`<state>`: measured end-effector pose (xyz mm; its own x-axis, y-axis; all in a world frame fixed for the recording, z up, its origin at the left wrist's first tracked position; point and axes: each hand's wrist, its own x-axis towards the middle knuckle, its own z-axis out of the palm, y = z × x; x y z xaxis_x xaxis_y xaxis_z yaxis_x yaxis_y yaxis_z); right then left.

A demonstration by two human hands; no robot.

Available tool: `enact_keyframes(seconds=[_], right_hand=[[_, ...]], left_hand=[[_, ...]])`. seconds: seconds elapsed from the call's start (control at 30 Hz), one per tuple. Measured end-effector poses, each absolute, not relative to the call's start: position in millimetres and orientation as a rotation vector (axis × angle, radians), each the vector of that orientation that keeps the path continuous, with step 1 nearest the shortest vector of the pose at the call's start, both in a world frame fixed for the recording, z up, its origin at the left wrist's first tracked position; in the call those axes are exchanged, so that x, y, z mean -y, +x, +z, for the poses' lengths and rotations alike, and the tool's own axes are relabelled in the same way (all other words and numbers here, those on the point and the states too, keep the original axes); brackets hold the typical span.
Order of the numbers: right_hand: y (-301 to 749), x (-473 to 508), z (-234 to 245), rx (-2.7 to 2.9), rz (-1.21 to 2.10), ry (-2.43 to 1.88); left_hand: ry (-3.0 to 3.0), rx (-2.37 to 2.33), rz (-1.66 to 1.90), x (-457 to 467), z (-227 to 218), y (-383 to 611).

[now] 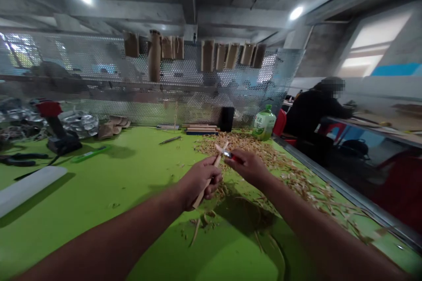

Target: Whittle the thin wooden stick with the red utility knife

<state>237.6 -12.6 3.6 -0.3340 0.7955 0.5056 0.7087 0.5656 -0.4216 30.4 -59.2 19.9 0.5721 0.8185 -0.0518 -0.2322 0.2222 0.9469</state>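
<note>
In the head view, your left fist hides the middle of the wooden strip (198,201); only its lower end and its tip come clear. Your right fingers cover most of the red handle of the knife (236,158), and its bright blade is small and hard to make out. On the far left the white block (31,189) and the black-handled pliers (23,159) are cut off by the edge. The dark upright slab (227,118) at the far side is too plain to identify, and the person (311,107) at the far right is partly blurred out.

Your left hand (198,180) is curled closed around the strip, which slants up and away near the middle of the green table (132,224). Your right hand (249,166) is closed on the knife, its blade at the strip's far end; whether it is cutting in, you cannot tell. Wood shavings (286,158) spread beyond and right of your hands, reaching the green bottle (263,124).
</note>
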Motion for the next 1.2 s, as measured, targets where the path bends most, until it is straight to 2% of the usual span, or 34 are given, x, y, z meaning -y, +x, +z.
enact_keyframes(seconds=[0.2,0.7,0.87,1.2], right_hand=[[223.5,22.4,1.1,2.269,0.206,-1.179],[279.2,-22.2,5.6,1.760,0.119,-1.594],[271.5,-13.8,7.1,1.806,0.057,-1.394],[234.0,15.6,1.3,2.245,0.300,-1.172]], left_hand=[[1.076,-0.683,0.855,58.2,22.5,31.6],[1.175,-0.534,0.761,72.8,25.5,29.8],[1.222,-0.616,0.821,71.5,30.6,30.1],[1.256,-0.766,0.837,63.6,29.0,28.0]])
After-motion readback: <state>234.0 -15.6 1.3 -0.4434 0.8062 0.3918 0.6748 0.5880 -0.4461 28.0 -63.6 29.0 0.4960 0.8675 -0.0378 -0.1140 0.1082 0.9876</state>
